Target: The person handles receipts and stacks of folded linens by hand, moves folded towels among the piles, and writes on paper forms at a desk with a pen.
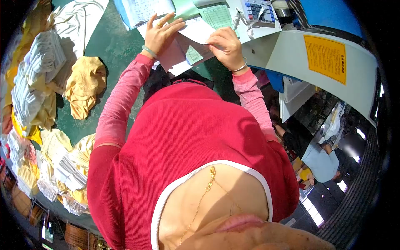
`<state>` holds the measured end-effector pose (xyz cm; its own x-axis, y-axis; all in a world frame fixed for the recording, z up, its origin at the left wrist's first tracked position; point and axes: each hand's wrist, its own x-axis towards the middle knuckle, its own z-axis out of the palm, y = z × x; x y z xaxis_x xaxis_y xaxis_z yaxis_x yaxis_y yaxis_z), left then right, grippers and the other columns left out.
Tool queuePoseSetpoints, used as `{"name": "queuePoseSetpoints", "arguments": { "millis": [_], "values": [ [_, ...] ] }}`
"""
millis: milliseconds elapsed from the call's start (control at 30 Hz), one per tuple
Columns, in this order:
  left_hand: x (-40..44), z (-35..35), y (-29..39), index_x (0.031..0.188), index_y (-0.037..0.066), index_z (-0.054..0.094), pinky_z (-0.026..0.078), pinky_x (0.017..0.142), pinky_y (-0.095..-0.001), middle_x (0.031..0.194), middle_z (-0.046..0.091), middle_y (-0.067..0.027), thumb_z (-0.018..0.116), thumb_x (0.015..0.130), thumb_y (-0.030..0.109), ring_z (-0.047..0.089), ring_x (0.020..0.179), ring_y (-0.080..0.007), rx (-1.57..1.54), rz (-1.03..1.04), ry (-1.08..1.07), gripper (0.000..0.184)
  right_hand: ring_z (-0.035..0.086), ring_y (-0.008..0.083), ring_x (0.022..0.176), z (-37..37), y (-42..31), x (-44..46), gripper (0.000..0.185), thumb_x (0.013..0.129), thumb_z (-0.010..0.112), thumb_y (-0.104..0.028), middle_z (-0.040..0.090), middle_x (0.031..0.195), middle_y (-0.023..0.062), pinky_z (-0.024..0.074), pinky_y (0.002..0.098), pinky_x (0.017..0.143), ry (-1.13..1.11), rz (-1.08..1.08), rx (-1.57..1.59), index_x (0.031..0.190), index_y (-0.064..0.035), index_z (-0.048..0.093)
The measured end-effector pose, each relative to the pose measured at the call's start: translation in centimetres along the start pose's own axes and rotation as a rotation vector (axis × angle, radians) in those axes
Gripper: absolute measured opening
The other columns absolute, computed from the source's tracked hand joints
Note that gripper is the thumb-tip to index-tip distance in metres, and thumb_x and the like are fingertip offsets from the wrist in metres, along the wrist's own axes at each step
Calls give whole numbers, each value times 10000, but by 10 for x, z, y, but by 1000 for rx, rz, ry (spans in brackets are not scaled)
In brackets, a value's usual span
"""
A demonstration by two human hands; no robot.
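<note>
My left hand (162, 34), with a ring and a jade-coloured bangle, lies with fingers outstretched across some papers at the table edge. A silver bangle circles the wrist of my right hand (225, 46), whose thumb and fingers pinch the corner of a white sheet of paper (199, 31). Beneath that sheet is a pinkish sheet (172, 57), with a small green printed slip (193, 55) on it. Farther back lie a green printed form (216, 19) and a handwritten notebook (148, 10). The writing on the white sheet is too bright to read.
A calculator (259, 11) rests at the back right, near a dark round container (283, 11). Folded pale garments (39, 58) and yellow cloth (85, 85) cover the left of the green table (118, 46). A white machine panel (291, 54) bears an orange notice (326, 58). Another person (321, 160) is at the right.
</note>
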<state>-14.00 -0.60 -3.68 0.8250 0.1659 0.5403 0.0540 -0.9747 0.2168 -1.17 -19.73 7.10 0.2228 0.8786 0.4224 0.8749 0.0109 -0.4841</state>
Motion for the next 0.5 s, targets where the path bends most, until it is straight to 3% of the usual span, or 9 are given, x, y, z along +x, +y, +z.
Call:
{"name": "queuePoseSetpoints", "arguments": {
  "millis": [100, 233, 500],
  "values": [
    [2, -1, 0, 1107, 318, 580, 191, 1047, -459, 1165, 590, 113, 620, 741, 122, 448, 1203, -114, -45, -48, 40, 417, 546, 232, 790, -6, -7, 6, 190, 593, 655, 45, 595, 780, 52, 440, 313, 687, 27, -6, 15, 747, -64, 633],
    [0, 1, 1, 1073, 297, 603, 187, 1047, -440, 1132, 609, 110, 641, 726, 116, 482, 1162, -113, -64, -85, 80, 393, 549, 230, 771, -8, -7, 9, 171, 595, 657, 35, 593, 764, 56, 443, 310, 673, 27, -4, 45, 738, -55, 630],
    [-11, -4, 15, 994, 237, 627, 350, 891, -342, 1043, 645, 78, 660, 730, 166, 572, 1019, -91, -151, -230, 178, 276, 536, 226, 757, -5, 2, 2, 99, 627, 679, -36, 579, 732, 50, 433, 320, 680, 33, 90, 76, 687, -61, 606]
  ]
}}
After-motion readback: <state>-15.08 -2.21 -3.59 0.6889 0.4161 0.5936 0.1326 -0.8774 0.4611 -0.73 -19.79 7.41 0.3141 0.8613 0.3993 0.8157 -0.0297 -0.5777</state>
